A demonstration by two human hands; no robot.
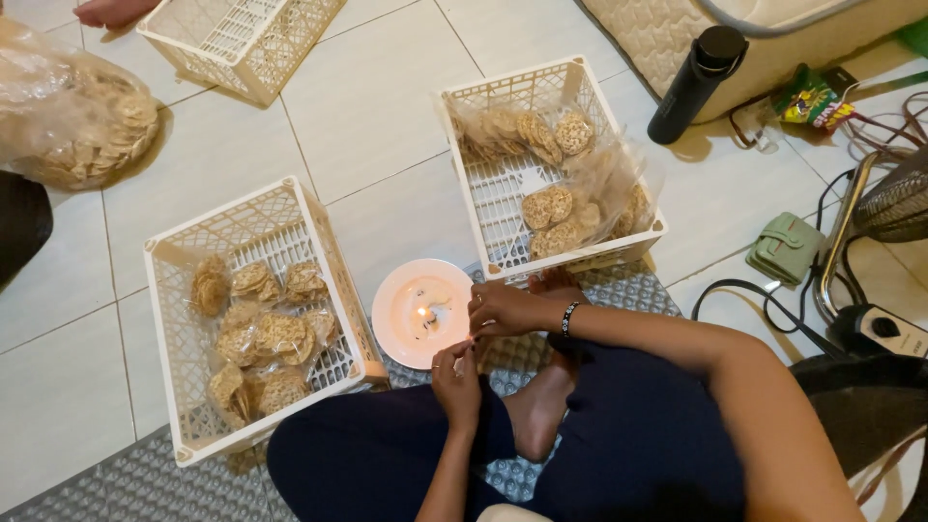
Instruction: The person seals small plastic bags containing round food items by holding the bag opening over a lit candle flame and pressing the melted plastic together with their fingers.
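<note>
My left hand (456, 382) and my right hand (503, 307) meet beside a pink plate (391, 324) that holds a short lit candle (425, 315). Both pinch a small piece of clear plastic bag (470, 346) between their fingertips, close to the flame; what it holds is too small to tell. A dark bracelet sits on my right wrist. I sit cross-legged in dark blue clothes on a grey textured mat (145, 478). A white lattice basket (169, 319) with several bagged round crackers stands to the left, and a second one (464, 135) beyond the plate.
An empty white basket (242, 39) lies at the top, with another person's foot (111, 12) near it. A big bag of crackers (82, 121) is at far left. To the right are a black bottle (698, 82), a green pouch (785, 247), a fan stand (851, 222) and cables.
</note>
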